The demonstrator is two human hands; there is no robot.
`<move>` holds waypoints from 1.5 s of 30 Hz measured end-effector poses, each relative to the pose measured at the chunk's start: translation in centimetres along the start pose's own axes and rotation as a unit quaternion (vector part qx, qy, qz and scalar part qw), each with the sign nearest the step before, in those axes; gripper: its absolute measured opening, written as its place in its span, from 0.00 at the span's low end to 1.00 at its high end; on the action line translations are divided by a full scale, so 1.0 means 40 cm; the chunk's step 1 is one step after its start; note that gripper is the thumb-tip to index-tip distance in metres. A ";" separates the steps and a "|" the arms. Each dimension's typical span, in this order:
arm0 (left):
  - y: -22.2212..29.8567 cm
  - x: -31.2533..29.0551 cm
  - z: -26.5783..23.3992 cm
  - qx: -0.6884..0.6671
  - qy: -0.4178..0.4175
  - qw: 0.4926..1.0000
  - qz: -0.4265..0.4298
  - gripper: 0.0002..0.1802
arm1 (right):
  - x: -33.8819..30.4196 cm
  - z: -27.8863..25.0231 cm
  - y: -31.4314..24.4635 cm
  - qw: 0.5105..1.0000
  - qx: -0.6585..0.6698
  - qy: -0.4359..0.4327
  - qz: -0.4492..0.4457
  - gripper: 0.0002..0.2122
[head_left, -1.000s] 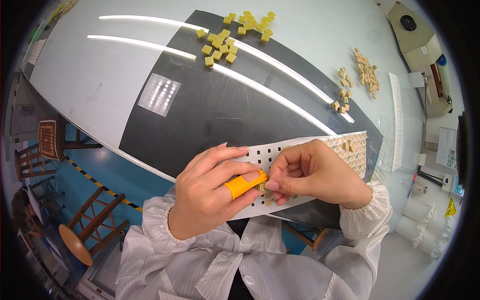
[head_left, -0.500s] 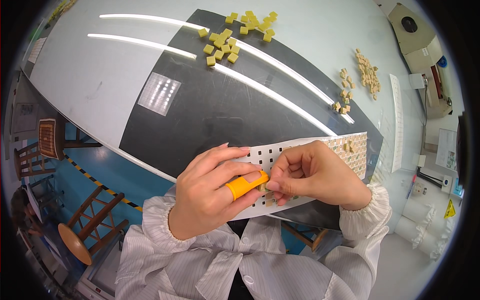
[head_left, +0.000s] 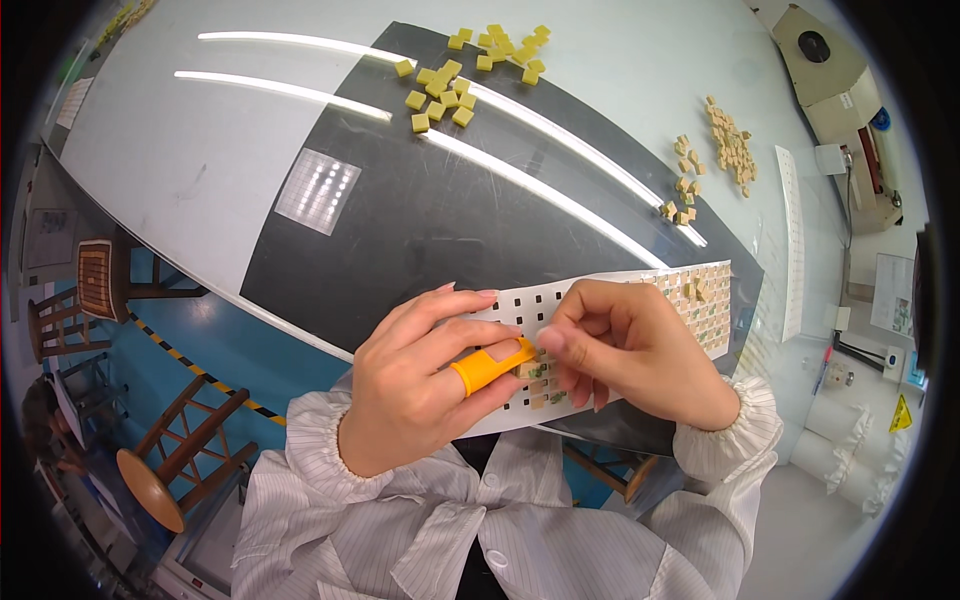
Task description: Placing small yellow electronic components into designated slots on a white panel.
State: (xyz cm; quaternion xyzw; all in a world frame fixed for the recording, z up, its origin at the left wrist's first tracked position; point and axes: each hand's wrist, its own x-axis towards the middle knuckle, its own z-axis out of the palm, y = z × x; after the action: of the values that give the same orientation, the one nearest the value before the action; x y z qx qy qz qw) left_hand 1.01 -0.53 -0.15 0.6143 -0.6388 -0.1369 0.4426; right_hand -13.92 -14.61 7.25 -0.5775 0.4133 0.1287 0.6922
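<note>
My left hand (head_left: 410, 385) rests over a white sheet (head_left: 515, 300) with rows of small dark square openings. One of its fingers wears a yellow finger sleeve (head_left: 485, 370). Between that fingertip and the thumb a small tan block (head_left: 529, 369) is pinched against the sheet, while the other fingers stretch out flat. Close by on the right, my right hand (head_left: 640, 355) has thumb and fingers curled together; whatever they hold, if anything, is hidden. Tan and greenish pieces fill the sheet's openings (head_left: 715, 310) towards its right end, and a few loose blocks (head_left: 696, 289) lie on top there.
Yellow-green blocks (head_left: 437, 85) lie scattered at the far side of the black mat (head_left: 400, 230). Loose tan blocks (head_left: 732, 147) are heaped at the far right, near another white strip (head_left: 790, 240). A wooden stool (head_left: 180, 450) stands on the blue floor at left.
My right hand's thumb has lifted off the small block and swung slightly up, uncovering more of the block and nearby pieces. The left hand has stayed in place.
</note>
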 end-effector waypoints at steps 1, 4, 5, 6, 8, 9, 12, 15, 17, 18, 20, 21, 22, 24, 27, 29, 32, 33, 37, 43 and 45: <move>-0.001 -0.001 0.002 -0.001 0.002 1.000 0.000 0.12 | -0.001 -0.004 -0.001 1.000 0.001 0.016 0.002 0.09; 0.001 -0.002 0.003 -0.002 0.005 1.000 -0.001 0.12 | -0.011 0.000 0.011 1.000 -0.025 0.010 0.001 0.08; 0.002 -0.002 0.003 -0.003 0.005 1.000 -0.002 0.12 | -0.011 0.002 0.011 1.000 -0.026 0.009 -0.001 0.08; 0.002 -0.001 0.002 -0.004 0.004 1.000 -0.002 0.12 | -0.009 0.005 0.011 1.000 -0.026 -0.004 0.002 0.07; 0.000 0.000 0.002 0.000 0.004 1.000 0.002 0.12 | -0.005 0.006 0.016 1.000 -0.025 -0.016 0.006 0.06; 0.000 0.000 0.002 0.000 0.003 1.000 0.002 0.12 | -0.003 0.005 0.020 1.000 -0.023 -0.019 -0.002 0.06; 0.000 0.000 0.000 0.000 0.001 1.000 -0.001 0.12 | -0.002 0.007 0.024 0.999 -0.019 -0.019 -0.020 0.06; 0.001 0.002 -0.003 -0.002 -0.007 1.000 0.003 0.12 | -0.001 0.010 0.026 0.999 -0.025 -0.013 -0.030 0.06; 0.002 0.001 -0.004 0.002 -0.011 1.000 0.002 0.12 | -0.001 0.013 0.029 0.999 -0.032 -0.009 -0.032 0.06; 0.002 0.001 -0.004 0.002 -0.011 1.000 0.002 0.12 | -0.003 0.016 0.033 0.998 -0.035 -0.003 -0.043 0.06; 0.003 0.002 -0.004 -0.001 -0.010 1.000 0.004 0.12 | -0.004 0.018 0.036 0.998 -0.039 0.004 -0.055 0.06; 0.003 0.001 -0.004 0.000 -0.010 1.000 0.004 0.12 | -0.004 0.018 0.036 0.997 -0.044 0.008 -0.059 0.06; 0.003 0.001 -0.004 0.001 -0.008 1.000 0.005 0.13 | -0.004 0.019 0.036 0.997 -0.049 0.012 -0.064 0.07; 0.001 0.001 -0.001 0.003 -0.008 1.000 0.006 0.13 | -0.002 0.022 0.023 0.998 -0.048 0.014 -0.049 0.07; 0.000 0.001 0.002 0.012 -0.003 1.000 0.015 0.13 | 0.004 0.028 0.021 0.996 -0.079 0.007 -0.031 0.09; 0.001 0.000 0.000 0.020 0.000 1.000 0.018 0.13 | 0.003 0.028 0.023 0.993 -0.112 0.000 -0.029 0.09; -0.006 -0.005 0.000 0.010 0.003 1.000 0.019 0.14 | 0.003 0.018 0.023 0.993 -0.113 -0.004 -0.043 0.10; -0.004 -0.005 0.000 0.009 0.004 1.000 0.020 0.14 | 0.000 0.010 0.026 0.995 -0.084 -0.020 -0.053 0.10; -0.005 -0.007 0.001 0.000 0.006 1.000 0.011 0.15 | -0.011 -0.017 0.017 0.998 -0.009 -0.028 -0.058 0.08; 0.000 -0.009 0.010 0.007 0.007 1.000 0.005 0.13 | -0.039 -0.062 0.085 0.942 -0.150 0.204 -0.218 0.06; 0.003 -0.007 0.014 0.012 0.011 1.000 0.000 0.13 | -0.034 -0.080 0.100 0.875 -0.247 0.326 -0.260 0.06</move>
State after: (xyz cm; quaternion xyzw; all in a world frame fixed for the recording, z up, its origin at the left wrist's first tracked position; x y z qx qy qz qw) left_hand 0.46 -0.45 -0.50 0.6210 -0.6356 -0.1219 0.4421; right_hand -18.76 -15.90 5.49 -0.8255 0.4050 -0.1536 0.3618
